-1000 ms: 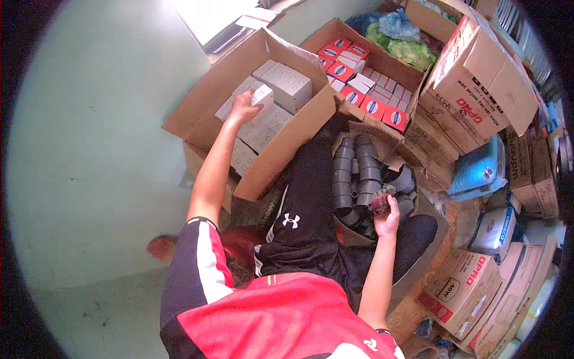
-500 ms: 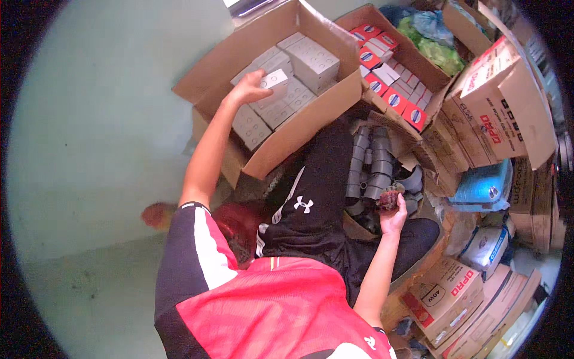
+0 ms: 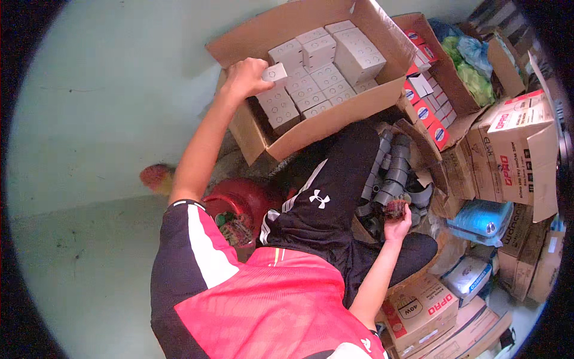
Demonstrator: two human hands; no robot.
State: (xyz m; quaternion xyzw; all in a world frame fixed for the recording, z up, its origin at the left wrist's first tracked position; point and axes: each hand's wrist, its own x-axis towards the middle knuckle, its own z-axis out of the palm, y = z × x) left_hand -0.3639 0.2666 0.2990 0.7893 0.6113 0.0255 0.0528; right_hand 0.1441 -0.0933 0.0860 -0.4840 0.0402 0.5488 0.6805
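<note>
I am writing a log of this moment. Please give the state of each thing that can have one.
Left hand: gripping a small grey square box.
Right hand: closed on a small dark reddish object.
Big brown cardboard carton: flaps open, nearly full.
Second brown carton of red-and-white packets: open.

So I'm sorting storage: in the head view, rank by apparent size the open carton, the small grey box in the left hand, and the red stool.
1. Open carton
2. Red stool, partly hidden
3. Small grey box in the left hand
</note>
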